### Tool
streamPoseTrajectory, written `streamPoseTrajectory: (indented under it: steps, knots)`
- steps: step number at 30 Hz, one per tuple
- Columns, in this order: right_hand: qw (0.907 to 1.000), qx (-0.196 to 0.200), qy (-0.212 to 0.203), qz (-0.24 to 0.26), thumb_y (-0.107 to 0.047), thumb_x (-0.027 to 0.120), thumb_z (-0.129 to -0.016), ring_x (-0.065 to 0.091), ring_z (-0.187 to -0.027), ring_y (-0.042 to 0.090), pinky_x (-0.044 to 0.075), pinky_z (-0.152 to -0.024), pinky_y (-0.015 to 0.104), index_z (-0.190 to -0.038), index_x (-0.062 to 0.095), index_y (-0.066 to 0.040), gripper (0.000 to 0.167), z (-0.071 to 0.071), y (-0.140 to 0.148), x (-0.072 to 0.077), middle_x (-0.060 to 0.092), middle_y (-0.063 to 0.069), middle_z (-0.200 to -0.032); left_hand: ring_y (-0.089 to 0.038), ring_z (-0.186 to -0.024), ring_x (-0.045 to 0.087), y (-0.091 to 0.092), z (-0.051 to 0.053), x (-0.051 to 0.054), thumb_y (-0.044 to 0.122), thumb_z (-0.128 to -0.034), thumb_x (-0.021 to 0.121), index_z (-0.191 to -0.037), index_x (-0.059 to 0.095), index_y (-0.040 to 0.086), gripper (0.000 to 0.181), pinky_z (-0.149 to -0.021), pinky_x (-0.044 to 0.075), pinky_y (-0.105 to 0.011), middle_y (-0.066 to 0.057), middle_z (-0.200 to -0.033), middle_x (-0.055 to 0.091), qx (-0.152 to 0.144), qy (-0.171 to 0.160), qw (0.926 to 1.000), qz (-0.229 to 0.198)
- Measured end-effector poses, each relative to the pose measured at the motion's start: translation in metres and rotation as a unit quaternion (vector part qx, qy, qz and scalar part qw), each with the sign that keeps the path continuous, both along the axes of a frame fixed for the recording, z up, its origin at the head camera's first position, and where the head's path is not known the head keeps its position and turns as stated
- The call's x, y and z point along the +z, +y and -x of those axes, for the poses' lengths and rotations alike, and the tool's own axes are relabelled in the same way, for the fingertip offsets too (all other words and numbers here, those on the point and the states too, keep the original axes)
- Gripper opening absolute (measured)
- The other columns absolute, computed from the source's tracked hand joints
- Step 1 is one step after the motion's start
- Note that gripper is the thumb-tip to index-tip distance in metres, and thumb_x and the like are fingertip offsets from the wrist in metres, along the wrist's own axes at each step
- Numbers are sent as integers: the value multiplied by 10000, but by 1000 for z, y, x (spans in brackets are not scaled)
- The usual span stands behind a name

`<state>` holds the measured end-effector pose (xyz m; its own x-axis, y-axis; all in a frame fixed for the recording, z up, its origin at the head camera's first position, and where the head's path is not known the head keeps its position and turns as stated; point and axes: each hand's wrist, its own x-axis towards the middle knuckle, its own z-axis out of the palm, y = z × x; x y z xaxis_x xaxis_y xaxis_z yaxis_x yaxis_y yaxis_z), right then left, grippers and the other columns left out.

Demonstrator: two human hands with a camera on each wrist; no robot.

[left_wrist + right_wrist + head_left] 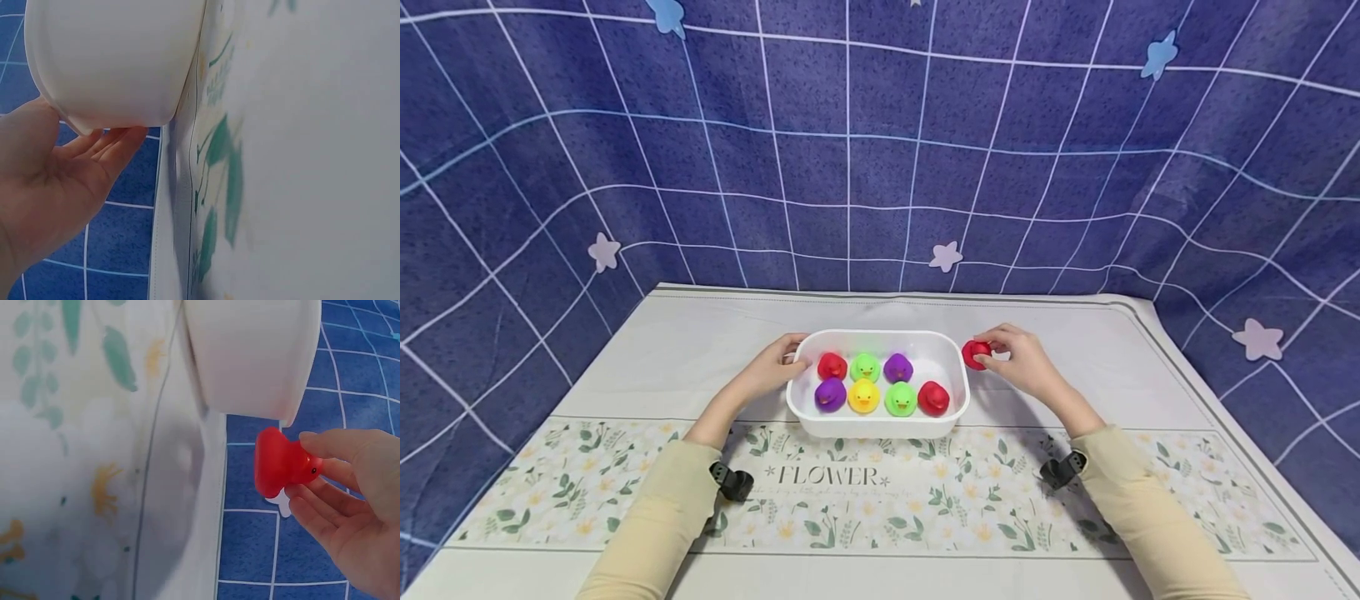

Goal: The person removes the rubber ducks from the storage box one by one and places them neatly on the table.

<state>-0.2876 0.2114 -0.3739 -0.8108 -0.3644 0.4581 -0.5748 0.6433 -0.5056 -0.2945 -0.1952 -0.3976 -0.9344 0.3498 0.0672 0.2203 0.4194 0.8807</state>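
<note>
A white plastic tub (880,427) stands on the table with several rubber ducks in two rows. The back row has a red duck (832,367), a green duck (865,367) and a purple duck (898,367). In front sit another purple duck (831,395), a yellow duck (863,396), a second green duck (901,399) and a red one. My left hand (772,367) grips the tub's left end, thumb at the rim, fingers against the outer wall. Just outside the right end, my right hand (1018,360) pinches a red rubber duck (281,464), held above the table near rim height.
A floral runner (880,525) printed "FLOWER" crosses the white tabletop (715,321) in front of the tub. Behind and at both sides hangs a blue grid-patterned cloth (880,167) with star shapes. Each wrist wears a small black camera (737,483).
</note>
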Motion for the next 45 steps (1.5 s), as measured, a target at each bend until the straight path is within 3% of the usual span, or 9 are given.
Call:
streamPoseTrajectory:
  steps: [19,25,45]
  knots:
    - [9989,-166,-291,-339,-75,737,-775,634,-811,263,571,-746,409,-1011,694,21,258,3,5,-21,663,143,-922,-441,-1235,458,-1,-2,-4,50,-928,506,-1380,307,-100,516,-1009,459,-463,-329,-1337,428,60,23,9999,86]
    - [9988,-155,-314,-341,-64,730,-777,637,-817,272,569,-749,426,-1009,695,22,250,3,5,-22,660,151,-923,-453,-1235,453,-1,2,-4,33,-924,504,-1368,312,-115,506,-1014,450,-476,-344,-1325,431,-11,135,9999,66]
    - [9984,-84,-404,-383,-12,735,-762,640,-828,287,564,-749,421,-1003,682,51,255,3,4,-22,654,157,-905,-435,-1238,459,0,1,-1,33,-922,514,-1371,320,-98,507,-1012,454,-470,-329,-1330,438,82,78,9999,98]
